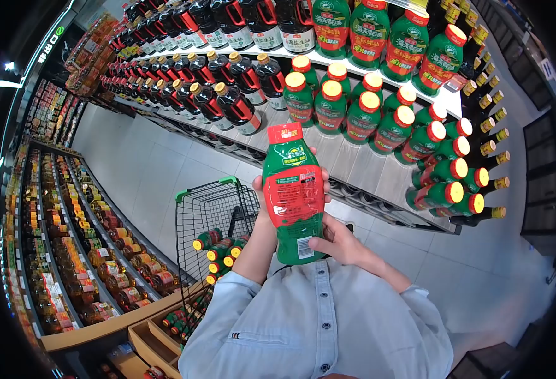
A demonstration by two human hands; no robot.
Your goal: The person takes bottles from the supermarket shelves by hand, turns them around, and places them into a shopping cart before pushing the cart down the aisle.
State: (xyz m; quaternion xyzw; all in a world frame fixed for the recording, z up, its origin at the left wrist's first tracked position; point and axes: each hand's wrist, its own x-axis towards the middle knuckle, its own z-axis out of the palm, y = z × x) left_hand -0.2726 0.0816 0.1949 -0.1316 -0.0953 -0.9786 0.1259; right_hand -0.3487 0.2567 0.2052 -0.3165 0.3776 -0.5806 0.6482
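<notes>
Upright in front of my chest is a green sauce bottle [294,196] with a red cap and a red back label covered in small print. My left hand [262,196] is closed round its middle from behind, the thumb on the left side and fingertips showing at the right edge. Lower down, my right hand [342,241] grips the base, its thumb beside the white barcode [305,246]. Similar green bottles with yellow caps [361,117] stand in rows on the shelf just beyond.
A black wire shopping cart [193,215] with green corners stands at my left, several green bottles [218,252] inside. Dark sauce jugs [237,110] fill the shelf ahead. Oil bottles [82,265] line the left shelving. The display's wooden edge [379,183] runs ahead on the right.
</notes>
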